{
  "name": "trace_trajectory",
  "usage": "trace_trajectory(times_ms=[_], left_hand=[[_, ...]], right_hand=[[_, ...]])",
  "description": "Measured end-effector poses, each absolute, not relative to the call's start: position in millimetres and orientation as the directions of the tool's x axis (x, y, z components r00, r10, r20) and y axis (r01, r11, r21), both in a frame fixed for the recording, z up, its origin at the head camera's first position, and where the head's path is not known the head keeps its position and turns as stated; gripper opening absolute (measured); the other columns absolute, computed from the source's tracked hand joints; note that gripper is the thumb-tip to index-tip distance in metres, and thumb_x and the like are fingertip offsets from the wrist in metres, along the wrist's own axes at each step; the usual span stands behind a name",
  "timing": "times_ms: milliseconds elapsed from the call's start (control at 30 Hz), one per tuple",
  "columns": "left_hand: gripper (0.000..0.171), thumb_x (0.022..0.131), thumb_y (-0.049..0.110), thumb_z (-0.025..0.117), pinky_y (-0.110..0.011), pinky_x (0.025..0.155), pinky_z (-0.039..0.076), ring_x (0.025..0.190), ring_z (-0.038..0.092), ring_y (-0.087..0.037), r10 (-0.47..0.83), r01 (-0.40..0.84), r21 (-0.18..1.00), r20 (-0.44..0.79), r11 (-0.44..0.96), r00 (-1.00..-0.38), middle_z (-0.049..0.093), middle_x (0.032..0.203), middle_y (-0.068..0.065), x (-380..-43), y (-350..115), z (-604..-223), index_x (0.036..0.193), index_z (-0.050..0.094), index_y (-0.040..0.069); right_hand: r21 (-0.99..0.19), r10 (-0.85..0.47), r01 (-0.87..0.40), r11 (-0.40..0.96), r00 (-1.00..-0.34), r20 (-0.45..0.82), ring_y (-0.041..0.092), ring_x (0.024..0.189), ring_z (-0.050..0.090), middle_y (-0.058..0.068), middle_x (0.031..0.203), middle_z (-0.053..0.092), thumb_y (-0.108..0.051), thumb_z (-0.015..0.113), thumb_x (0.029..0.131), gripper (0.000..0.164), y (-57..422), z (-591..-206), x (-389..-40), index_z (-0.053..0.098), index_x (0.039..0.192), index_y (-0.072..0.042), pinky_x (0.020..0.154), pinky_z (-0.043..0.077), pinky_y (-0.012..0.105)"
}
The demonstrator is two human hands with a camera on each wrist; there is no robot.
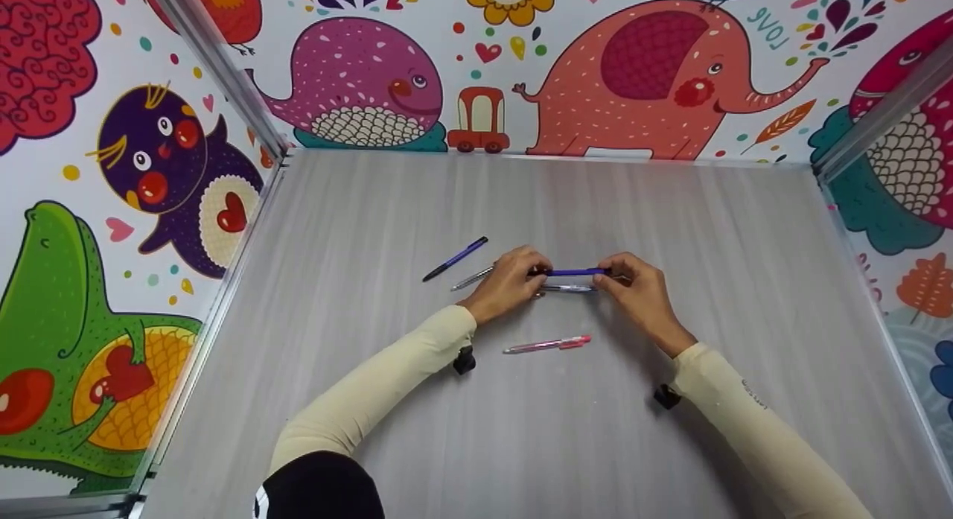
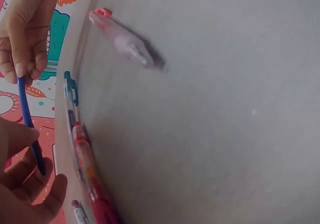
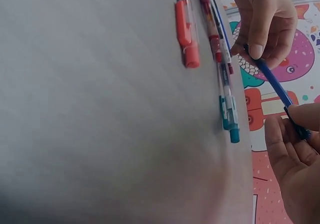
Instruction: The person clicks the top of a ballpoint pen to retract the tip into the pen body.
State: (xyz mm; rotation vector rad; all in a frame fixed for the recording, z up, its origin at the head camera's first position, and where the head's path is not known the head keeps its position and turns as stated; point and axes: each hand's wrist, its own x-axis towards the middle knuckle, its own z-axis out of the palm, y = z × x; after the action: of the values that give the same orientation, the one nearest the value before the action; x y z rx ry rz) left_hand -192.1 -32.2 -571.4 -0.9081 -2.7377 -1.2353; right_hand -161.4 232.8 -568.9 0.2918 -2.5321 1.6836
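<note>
A blue pen (image 1: 573,272) is held level by both hands, one at each end. My left hand (image 1: 510,284) pinches its left end, and my right hand (image 1: 636,292) grips the right end between thumb and fingers. In the right wrist view the blue pen (image 3: 274,82) appears raised above the table. Just nearer than it lies a clear pen with a teal end (image 3: 228,99), partly behind the left hand in the head view. Beside that one is a red pen (image 2: 90,159), which the left hand hides from the head camera.
Closer to the body lies a clear pen with a pinkish-red clip (image 1: 547,345). Left of the hands are a blue pen with black ends (image 1: 456,259) and a clear pen (image 1: 473,278) partly covered by the left hand. Printed panels border the grey table (image 1: 357,206).
</note>
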Motion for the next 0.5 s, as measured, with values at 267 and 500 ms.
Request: trace_trajectory(times_ms=[267, 500], left_hand=[[0.018, 0.107, 0.008, 0.071, -0.037, 0.102, 0.055, 0.114, 0.067, -0.026, 0.573, 0.569, 0.587, 0.207, 0.576, -0.793, 0.075, 0.119, -0.011, -200.8, -30.2, -577.7, 0.122, 0.079, 0.002], [0.017, 0.108, 0.013, 0.071, -0.044, 0.097, 0.054, 0.113, 0.066, -0.026, 0.612, 0.633, 0.494, 0.232, 0.596, -0.756, 0.076, 0.117, -0.009, -206.5, -29.2, -581.2, 0.12, 0.08, 0.005]], right_hand=[[-0.877, -0.121, -0.228, 0.423, -0.973, 0.195, 0.021, 0.092, 0.065, 0.014, 0.105, 0.075, 0.004, 0.08, 0.098, 0.014, 240.1, -581.8, -167.3, 0.078, 0.111, 0.0, 0.081, 0.054, 0.015], [-0.837, -0.131, -0.279, 0.471, -0.96, 0.247, 0.024, 0.092, 0.064, 0.016, 0.104, 0.073, 0.009, 0.083, 0.093, 0.016, 243.3, -588.5, -173.7, 0.078, 0.107, 0.003, 0.082, 0.051, 0.011]])
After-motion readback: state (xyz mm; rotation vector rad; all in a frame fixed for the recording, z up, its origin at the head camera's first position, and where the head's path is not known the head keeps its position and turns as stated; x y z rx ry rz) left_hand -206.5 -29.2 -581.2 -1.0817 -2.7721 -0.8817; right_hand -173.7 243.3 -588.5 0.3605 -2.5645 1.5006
